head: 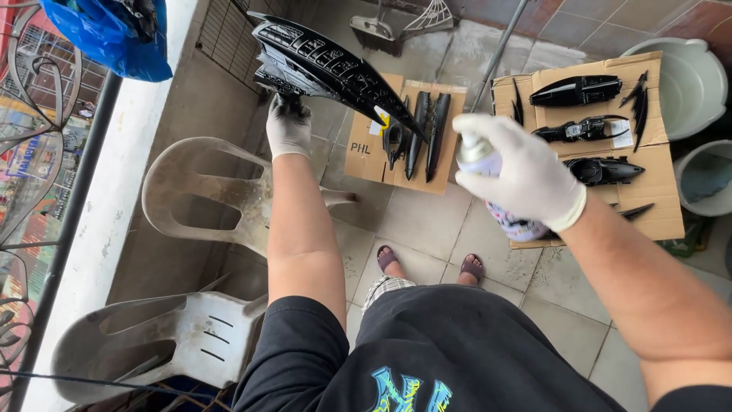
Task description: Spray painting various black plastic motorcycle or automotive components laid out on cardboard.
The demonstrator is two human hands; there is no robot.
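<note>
My left hand point(288, 126), in a white glove, holds up a long glossy black plastic panel point(328, 65) by its near end; the panel points to the right and tapers to a tip. My right hand point(526, 174), also gloved, grips a spray can point(499, 200) with its top turned toward the panel's tip. Below the panel, several narrow black parts point(419, 136) lie on a sheet of cardboard point(364, 149) on the tiled floor.
A second cardboard sheet point(656, 152) at the right carries more black parts point(577, 91). Two pale buckets point(690, 80) stand at the far right. Two dirty white plastic chairs point(206, 194) sit at the left beside a wall ledge. A blue bag point(107, 34) hangs at top left.
</note>
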